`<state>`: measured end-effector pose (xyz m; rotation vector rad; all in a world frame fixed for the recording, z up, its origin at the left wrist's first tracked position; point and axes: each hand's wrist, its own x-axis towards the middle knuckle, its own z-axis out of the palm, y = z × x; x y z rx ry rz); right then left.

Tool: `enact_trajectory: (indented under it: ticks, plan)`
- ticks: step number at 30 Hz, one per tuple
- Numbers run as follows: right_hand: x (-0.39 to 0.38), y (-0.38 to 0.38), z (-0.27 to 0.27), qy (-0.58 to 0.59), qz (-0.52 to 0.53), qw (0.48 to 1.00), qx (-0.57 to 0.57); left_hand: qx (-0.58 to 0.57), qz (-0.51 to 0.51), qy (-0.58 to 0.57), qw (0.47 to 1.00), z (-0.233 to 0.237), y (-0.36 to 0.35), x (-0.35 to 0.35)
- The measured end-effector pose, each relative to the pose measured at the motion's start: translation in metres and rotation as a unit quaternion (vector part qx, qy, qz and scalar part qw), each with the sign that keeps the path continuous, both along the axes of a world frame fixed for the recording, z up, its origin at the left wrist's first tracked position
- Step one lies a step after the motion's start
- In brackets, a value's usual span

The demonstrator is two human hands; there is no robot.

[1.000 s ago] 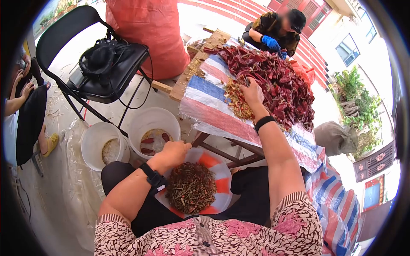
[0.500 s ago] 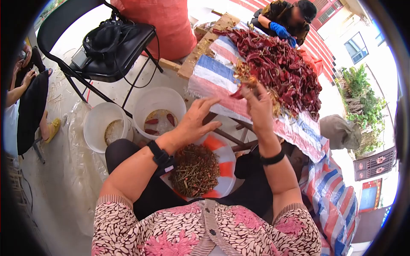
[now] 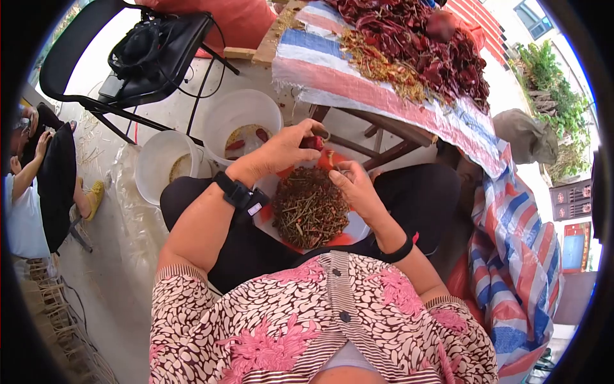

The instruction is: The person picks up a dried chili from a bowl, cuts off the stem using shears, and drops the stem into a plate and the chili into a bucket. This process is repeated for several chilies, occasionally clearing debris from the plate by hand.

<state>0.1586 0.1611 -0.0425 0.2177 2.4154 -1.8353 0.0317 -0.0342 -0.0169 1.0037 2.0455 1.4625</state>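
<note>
My left hand (image 3: 288, 150) is closed around a dark red dried chili pepper (image 3: 312, 143), its fingers curled over the pod. Close beside it, my right hand (image 3: 355, 190) has thumb and fingertips pinched together on a small orange-red piece of chili (image 3: 330, 158), partly hidden by the fingers. Both hands are above a white and orange basin (image 3: 360, 232) that rests between my legs. A heap of chili stems (image 3: 310, 211) with red bits fills much of it.
A striped sheet (image 3: 339, 83) covers the table ahead, bearing a pile of dried chilies (image 3: 409, 45) and yellowish scraps (image 3: 384, 67). Two white buckets (image 3: 220, 115) stand at left near a black folding chair (image 3: 150, 86). Another person (image 3: 45, 153) sits at far left.
Both hands have come together over the basin, the right one down from the table edge with a chili. The chili is now in my left hand. The view has tilted downward.
</note>
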Motion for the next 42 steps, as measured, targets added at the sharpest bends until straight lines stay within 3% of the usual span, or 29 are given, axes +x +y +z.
enact_trajectory:
  ticks: [6, 10, 13, 15, 20, 23, 25, 29, 32, 35, 37, 39, 42]
  plan:
    - [0.022, 0.004, -0.002, -0.040, 0.114, 0.968, 0.222, -0.061, -0.026, 0.002, 0.998, -0.006, -0.002, 0.015]
    - [0.015, 0.001, 0.007, 0.012, 0.010, 0.999, 0.036, -0.061, -0.046, -0.058, 0.995, -0.010, -0.001, 0.018]
    - [0.008, -0.001, 0.020, -0.050, -0.075, 0.985, -0.144, -0.039, -0.069, -0.095, 0.992, -0.008, 0.003, 0.024]
    - [0.006, -0.007, 0.025, -0.044, -0.093, 0.973, -0.208, -0.011, -0.065, -0.057, 0.996, -0.007, 0.005, 0.030]
    - [-0.004, -0.016, 0.019, 0.073, -0.086, 0.969, -0.220, -0.001, -0.047, 0.101, 0.994, -0.018, 0.012, 0.035]
    - [-0.008, -0.013, 0.009, 0.115, -0.075, 0.985, -0.106, -0.018, -0.015, 0.131, 0.991, -0.024, 0.016, 0.038]
    - [-0.008, -0.013, 0.010, 0.186, -0.094, 0.978, 0.034, -0.064, -0.006, 0.152, 0.986, -0.026, 0.017, 0.037]
    - [-0.008, -0.017, 0.022, 0.309, -0.091, 0.900, 0.292, -0.004, 0.030, -0.020, 0.999, -0.026, 0.023, 0.044]
    - [-0.004, -0.019, 0.033, 0.346, -0.053, 0.872, 0.342, 0.080, 0.018, -0.192, 0.978, -0.042, 0.026, 0.046]
    - [-0.007, -0.014, 0.021, 0.291, -0.101, 0.932, 0.192, 0.092, -0.014, -0.321, 0.942, -0.014, 0.020, 0.051]
    - [-0.004, -0.011, 0.032, 0.157, -0.079, 0.984, -0.035, 0.135, -0.066, -0.358, 0.921, -0.009, 0.015, 0.049]
    - [-0.001, 0.001, 0.039, 0.018, -0.030, 0.966, -0.258, 0.126, -0.097, -0.343, 0.926, -0.002, 0.008, 0.048]
    - [0.001, 0.007, 0.042, -0.075, 0.006, 0.892, -0.446, 0.134, -0.136, -0.331, 0.924, 0.009, 0.001, 0.050]
